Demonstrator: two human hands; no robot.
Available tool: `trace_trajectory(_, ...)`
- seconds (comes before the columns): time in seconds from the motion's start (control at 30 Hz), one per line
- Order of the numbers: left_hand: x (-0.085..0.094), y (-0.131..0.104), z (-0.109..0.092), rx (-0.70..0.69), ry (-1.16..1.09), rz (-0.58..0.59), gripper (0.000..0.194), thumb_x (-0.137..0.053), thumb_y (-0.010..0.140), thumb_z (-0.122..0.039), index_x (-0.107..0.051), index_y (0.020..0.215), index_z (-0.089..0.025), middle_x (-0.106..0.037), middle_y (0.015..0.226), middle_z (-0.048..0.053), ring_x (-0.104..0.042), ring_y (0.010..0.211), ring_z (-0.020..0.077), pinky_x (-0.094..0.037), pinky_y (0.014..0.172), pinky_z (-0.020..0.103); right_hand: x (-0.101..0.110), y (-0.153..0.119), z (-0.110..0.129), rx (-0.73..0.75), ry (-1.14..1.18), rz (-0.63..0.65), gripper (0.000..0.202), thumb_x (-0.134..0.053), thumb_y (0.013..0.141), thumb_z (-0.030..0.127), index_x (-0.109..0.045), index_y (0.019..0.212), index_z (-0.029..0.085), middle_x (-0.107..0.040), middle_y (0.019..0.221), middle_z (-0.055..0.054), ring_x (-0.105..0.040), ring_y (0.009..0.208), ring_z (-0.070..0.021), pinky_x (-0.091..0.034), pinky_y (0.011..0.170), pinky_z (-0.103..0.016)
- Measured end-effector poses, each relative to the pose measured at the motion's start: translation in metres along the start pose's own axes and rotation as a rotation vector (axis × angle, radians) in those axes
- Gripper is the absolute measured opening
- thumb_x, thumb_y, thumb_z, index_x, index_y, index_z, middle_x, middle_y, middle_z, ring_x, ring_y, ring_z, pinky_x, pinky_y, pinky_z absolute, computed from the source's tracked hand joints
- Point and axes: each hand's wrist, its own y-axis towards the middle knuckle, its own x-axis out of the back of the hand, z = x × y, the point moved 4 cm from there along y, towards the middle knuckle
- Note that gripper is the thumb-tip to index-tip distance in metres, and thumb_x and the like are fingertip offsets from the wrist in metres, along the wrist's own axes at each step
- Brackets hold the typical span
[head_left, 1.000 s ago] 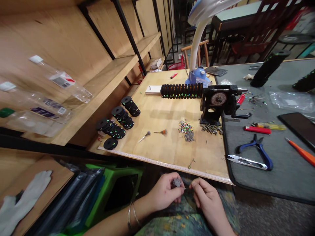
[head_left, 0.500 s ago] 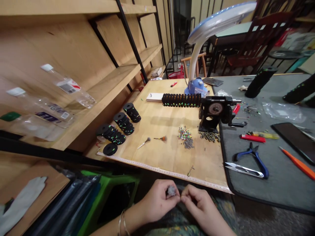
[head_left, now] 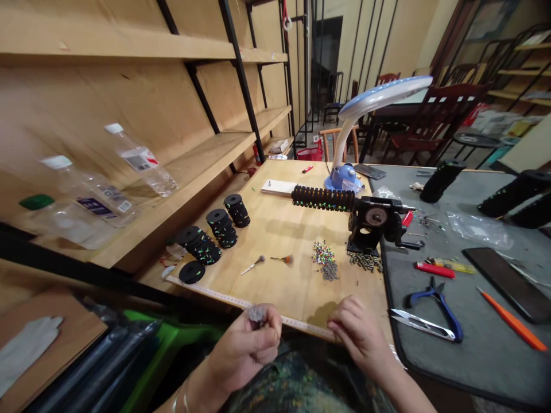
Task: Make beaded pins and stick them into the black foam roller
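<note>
My left hand (head_left: 252, 344) is closed around a small grey, wispy bundle (head_left: 257, 313) that pokes out above the curled fingers; its material I cannot make out. The hand is just in front of the table's near edge. Over that edge, farther right, my right hand (head_left: 355, 327) has its fingers bunched in a pinch, and whatever is in them is hidden. Beyond it are a pile of coloured beads (head_left: 323, 252), a heap of small grey metal pieces (head_left: 330, 271) and two feathery tufts on thin stems, one grey (head_left: 253, 264) and one orange (head_left: 282, 260).
A black hand-cranked machine (head_left: 368, 221) carries a row of black discs (head_left: 322, 198). Stacked black foam spools (head_left: 198, 244) stand left, beside a shelf. Pliers (head_left: 439, 304), thread snips (head_left: 424, 325) and an orange tool (head_left: 512, 318) lie on the grey mat. A lamp (head_left: 344, 175) stands behind.
My hands have moved apart: the left went left with the grey bundle, the right moved right and up to the table edge. The small brass-coloured piece there is now out of sight. The view has tilted up.
</note>
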Motion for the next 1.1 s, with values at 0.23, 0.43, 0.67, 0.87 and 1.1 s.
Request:
trace_trajectory(0.23,0.005,0.001,-0.015,-0.052,0.002,-0.061,0.026,-0.085,0.064,-0.029,-0.063,0.068,-0.016,-0.023,0.046,-0.012,-0.012,0.039,0.0005,-0.012,0.039,0.016,0.007,-0.003,-0.029,0.015,-0.254,-0.049,0.022,-0.047,0.094,0.020,-0.066,0.085,0.019,-0.064,0.079,-0.007,-0.054,0.080,-0.0208,-0.043,0.069,-0.031)
trace_trajectory(0.43,0.010,0.008,-0.015,-0.101,0.314,-0.221,0.034,-0.083,0.065,-0.037,-0.058,0.068,-0.014,-0.030,0.049,-0.011,-0.016,0.043,0.0024,-0.011,0.042,0.018,0.006,-0.011,-0.029,0.024,-0.329,-0.085,0.022,-0.049,0.094,0.022,-0.071,0.091,0.022,-0.071,0.090,-0.008,-0.059,0.084,-0.0211,-0.047,0.072,-0.032)
trace_trajectory(0.67,-0.010,0.014,-0.023,-0.122,0.772,-0.193,0.023,-0.072,0.073,-0.032,-0.059,0.069,-0.013,-0.043,0.056,-0.005,-0.035,0.055,0.0082,-0.027,0.052,0.021,0.028,-0.012,0.008,-0.092,-0.093,-0.274,0.025,-0.053,0.092,0.019,-0.062,0.115,0.023,-0.072,0.101,-0.008,-0.063,0.089,-0.0223,-0.051,0.079,-0.034)
trace_trajectory(0.87,-0.033,0.020,-0.017,-0.133,0.978,-0.148,0.017,-0.063,0.078,-0.029,-0.061,0.073,-0.013,-0.048,0.059,-0.003,-0.039,0.056,0.0103,-0.031,0.054,0.023,-0.015,-0.003,0.041,-0.342,0.568,-0.069,0.032,-0.053,0.092,0.032,-0.053,0.123,0.021,-0.070,0.097,-0.007,-0.065,0.079,-0.0180,-0.052,0.072,-0.028)
trace_trajectory(1.1,-0.003,0.044,-0.021,-0.231,1.216,-0.207,0.014,-0.060,0.081,-0.028,-0.061,0.078,-0.015,-0.051,0.062,-0.003,-0.046,0.059,0.0125,-0.036,0.056,0.023,-0.041,-0.012,0.003,-0.586,0.677,-0.157,0.038,-0.059,0.084,0.052,-0.058,0.066,0.018,-0.052,0.059,0.003,-0.047,0.057,-0.0129,-0.036,0.054,-0.023)
